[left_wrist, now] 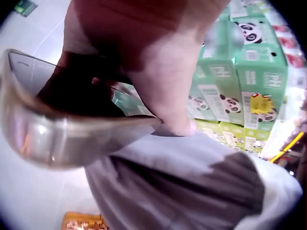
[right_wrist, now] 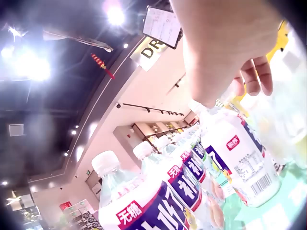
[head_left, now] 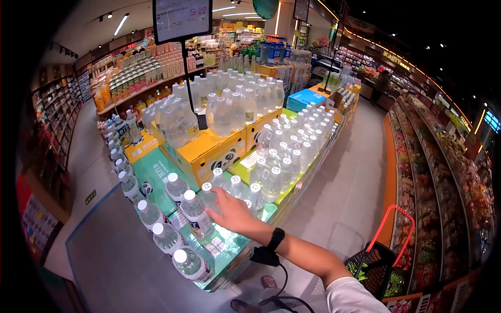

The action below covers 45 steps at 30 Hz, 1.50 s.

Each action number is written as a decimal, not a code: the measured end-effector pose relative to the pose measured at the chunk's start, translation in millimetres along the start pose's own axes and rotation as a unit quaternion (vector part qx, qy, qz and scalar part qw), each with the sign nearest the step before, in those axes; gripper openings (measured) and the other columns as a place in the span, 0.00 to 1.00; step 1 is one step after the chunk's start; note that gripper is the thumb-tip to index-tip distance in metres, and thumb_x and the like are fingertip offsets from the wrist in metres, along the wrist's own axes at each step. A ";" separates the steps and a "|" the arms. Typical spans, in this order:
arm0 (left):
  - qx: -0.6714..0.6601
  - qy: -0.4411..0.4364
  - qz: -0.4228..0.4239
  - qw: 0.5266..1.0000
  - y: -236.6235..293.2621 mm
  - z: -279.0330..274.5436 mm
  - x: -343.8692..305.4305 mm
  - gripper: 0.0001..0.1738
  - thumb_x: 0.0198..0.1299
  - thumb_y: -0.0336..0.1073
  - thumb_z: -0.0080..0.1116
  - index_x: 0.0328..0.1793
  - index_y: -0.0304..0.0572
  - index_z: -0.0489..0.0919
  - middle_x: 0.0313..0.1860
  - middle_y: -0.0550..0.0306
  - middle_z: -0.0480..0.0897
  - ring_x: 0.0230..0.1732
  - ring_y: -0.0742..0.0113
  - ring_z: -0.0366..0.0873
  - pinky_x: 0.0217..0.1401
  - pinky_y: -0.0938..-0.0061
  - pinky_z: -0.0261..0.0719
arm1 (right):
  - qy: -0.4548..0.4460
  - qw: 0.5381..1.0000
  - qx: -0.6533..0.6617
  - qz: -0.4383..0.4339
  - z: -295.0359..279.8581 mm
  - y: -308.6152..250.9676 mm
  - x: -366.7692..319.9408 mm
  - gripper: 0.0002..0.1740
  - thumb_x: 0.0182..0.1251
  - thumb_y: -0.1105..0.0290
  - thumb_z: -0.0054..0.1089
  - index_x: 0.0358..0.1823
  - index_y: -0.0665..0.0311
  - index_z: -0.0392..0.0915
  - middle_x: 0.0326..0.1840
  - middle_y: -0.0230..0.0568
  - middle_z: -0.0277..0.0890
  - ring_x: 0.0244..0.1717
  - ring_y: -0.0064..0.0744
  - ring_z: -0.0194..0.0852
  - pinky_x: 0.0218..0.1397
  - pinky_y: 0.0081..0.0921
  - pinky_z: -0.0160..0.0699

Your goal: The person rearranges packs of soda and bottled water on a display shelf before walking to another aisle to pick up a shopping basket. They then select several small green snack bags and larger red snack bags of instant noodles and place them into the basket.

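Head view: my right hand [head_left: 232, 210] is out over the green boxes [head_left: 156, 168], thumb and fingers apart, just beside a labelled bottle [head_left: 197, 215] that stands upright at the near end of the display. A clear bottle [head_left: 210, 198] is right by my fingertips, on the far side; I cannot tell whether I touch either of the 2. The labelled bottle looks full, so I expect it to be heavy for its bulk. Its thin plastic should give a little under a squeeze and could be slippery if damp, though hardly fragile. I would take it round the label, or by the neck under the white cap [head_left: 189, 195].

Left wrist view: my left hand [left_wrist: 144, 52] is above grey cloth [left_wrist: 182, 177], with a glossy curved object [left_wrist: 72, 143] at its left. Most of the fingers are lost in shadow, so I cannot tell whether they hold anything.

Right wrist view: my fingers are loosely bent, with nothing visible between them, above what I take to be that same labelled bottle.
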<state>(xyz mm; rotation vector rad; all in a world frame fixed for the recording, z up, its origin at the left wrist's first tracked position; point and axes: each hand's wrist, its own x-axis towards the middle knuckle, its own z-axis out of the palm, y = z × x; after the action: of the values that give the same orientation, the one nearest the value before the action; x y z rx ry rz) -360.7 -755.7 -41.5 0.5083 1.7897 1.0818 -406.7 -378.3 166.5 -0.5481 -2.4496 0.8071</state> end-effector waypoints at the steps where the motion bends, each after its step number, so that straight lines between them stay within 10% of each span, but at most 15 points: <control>1: -0.003 -0.015 -0.006 1.000 2.3 4.8 10.6 0.12 0.67 0.37 0.58 0.49 0.35 0.80 0.43 0.54 0.83 0.45 0.65 0.79 0.49 0.71 0.77 | 0.007 1.000 -0.002 -0.001 -1.1 2.6 -8.1 0.33 0.70 0.54 0.57 0.66 0.67 0.59 0.56 0.62 0.75 0.47 0.64 0.80 0.47 0.50 0.80; 8: -0.014 -0.122 0.032 0.992 18.3 57.0 41.4 0.13 0.68 0.38 0.58 0.50 0.35 0.79 0.44 0.54 0.82 0.46 0.65 0.79 0.50 0.71 0.77 | 0.065 0.997 -0.012 -0.040 -11.9 9.8 -42.8 0.27 0.70 0.58 0.61 0.63 0.65 0.66 0.55 0.50 0.77 0.44 0.54 0.80 0.47 0.42 0.79; 14: -0.011 -0.142 0.076 0.987 16.7 94.6 20.3 0.14 0.68 0.39 0.57 0.51 0.35 0.79 0.44 0.54 0.82 0.46 0.66 0.79 0.51 0.71 0.76 | 0.045 0.997 0.059 -0.022 -32.2 24.7 -101.8 0.24 0.67 0.67 0.64 0.61 0.66 0.71 0.49 0.44 0.80 0.29 0.26 0.75 0.37 0.25 0.77; 32: 0.028 -0.199 0.040 0.979 31.9 249.9 -8.2 0.17 0.69 0.41 0.56 0.54 0.34 0.77 0.46 0.54 0.81 0.49 0.67 0.78 0.54 0.72 0.75 | 0.084 0.995 0.056 0.016 -153.1 122.7 -256.3 0.22 0.72 0.63 0.60 0.61 0.67 0.69 0.53 0.48 0.77 0.32 0.33 0.81 0.40 0.30 0.80; 45: 0.075 -0.238 0.004 0.968 48.9 260.2 11.8 0.19 0.70 0.44 0.55 0.56 0.34 0.76 0.47 0.53 0.80 0.50 0.68 0.77 0.56 0.72 0.74 | 0.118 0.985 -0.019 0.121 -221.5 168.1 -325.0 0.23 0.72 0.57 0.59 0.61 0.62 0.69 0.56 0.46 0.76 0.35 0.38 0.80 0.46 0.35 0.79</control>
<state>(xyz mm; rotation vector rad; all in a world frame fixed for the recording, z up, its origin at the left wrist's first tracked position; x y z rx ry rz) -143.1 -604.5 -47.3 0.7938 1.4449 0.7504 13.3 -323.3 107.6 -0.9155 -2.2107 0.7427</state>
